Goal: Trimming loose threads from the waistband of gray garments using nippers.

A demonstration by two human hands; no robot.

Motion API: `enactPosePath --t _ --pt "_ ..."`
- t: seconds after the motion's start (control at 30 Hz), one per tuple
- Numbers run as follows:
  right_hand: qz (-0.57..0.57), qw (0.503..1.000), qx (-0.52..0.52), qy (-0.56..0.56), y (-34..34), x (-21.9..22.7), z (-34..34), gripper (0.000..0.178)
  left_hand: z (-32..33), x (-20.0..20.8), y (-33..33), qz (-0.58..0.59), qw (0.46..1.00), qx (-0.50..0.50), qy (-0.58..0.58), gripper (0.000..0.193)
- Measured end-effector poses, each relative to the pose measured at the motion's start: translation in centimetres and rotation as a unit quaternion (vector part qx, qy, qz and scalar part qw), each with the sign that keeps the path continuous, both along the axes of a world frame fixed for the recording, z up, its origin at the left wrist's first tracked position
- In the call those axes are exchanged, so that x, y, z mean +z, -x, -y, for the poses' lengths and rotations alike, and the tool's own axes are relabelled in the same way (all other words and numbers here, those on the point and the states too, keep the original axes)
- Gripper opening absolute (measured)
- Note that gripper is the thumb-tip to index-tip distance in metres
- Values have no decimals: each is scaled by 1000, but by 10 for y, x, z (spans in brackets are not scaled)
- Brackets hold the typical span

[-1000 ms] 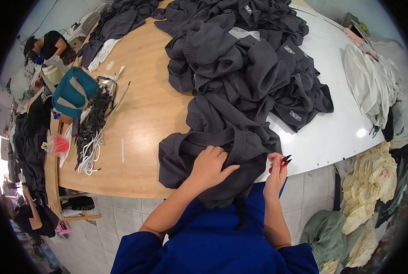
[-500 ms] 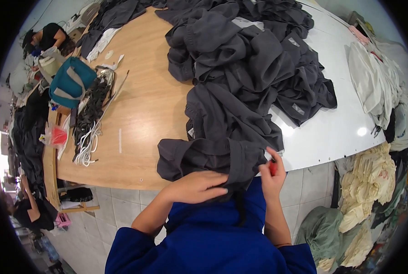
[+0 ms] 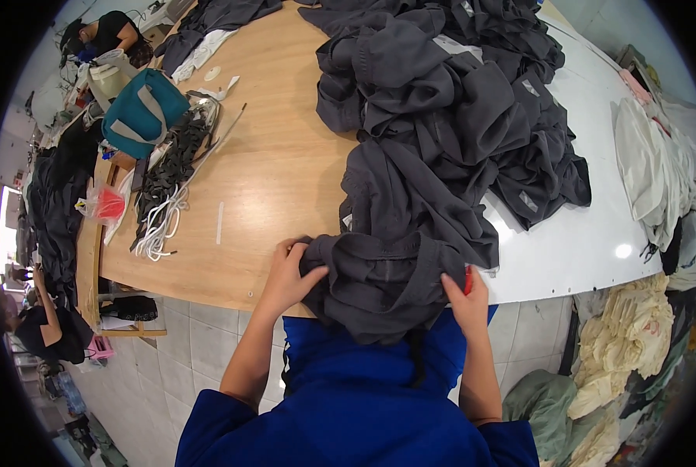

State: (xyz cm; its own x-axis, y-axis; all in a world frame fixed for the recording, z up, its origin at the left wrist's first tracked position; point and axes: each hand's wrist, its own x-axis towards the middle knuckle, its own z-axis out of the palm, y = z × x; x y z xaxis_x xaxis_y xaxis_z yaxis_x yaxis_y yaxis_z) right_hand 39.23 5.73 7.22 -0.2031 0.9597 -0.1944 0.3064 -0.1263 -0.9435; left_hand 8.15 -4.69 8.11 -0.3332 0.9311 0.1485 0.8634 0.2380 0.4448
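A dark grey garment (image 3: 379,284) with a gathered, elastic-looking waistband lies at the table's near edge, its lower part hanging toward me. My left hand (image 3: 287,280) grips its left side, fingers over the far edge and thumb on the cloth. At the opposite side my right hand (image 3: 466,303) is closed on the cloth, thumb on top. A small red tool (image 3: 468,279) also sits in that hand; most of it is hidden, so its kind does not show. Beyond my hands, a large heap of similar dark grey garments (image 3: 441,117) reaches to the far end.
White cords (image 3: 161,226), black strips (image 3: 165,163) and a teal bag (image 3: 142,113) lie at the table's left. Pale cloth (image 3: 651,163) hangs on the right, above cream pieces (image 3: 620,327) and green cloth (image 3: 542,405). Two people work at the left.
My left hand has moved from the garment's near side to its upper left edge and taken hold. My right hand has closed on the right side. The waistband now spreads wider between them.
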Motion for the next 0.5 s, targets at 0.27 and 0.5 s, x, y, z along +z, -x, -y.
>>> enactPosePath --t 0.27,0.5 --pt "-350 911 -215 -38 19 100 -71 25 -102 134 12 666 730 -34 -149 41" --pt "-254 943 -208 -50 -6 73 -61 43 -113 75 39 613 768 55 -177 42"
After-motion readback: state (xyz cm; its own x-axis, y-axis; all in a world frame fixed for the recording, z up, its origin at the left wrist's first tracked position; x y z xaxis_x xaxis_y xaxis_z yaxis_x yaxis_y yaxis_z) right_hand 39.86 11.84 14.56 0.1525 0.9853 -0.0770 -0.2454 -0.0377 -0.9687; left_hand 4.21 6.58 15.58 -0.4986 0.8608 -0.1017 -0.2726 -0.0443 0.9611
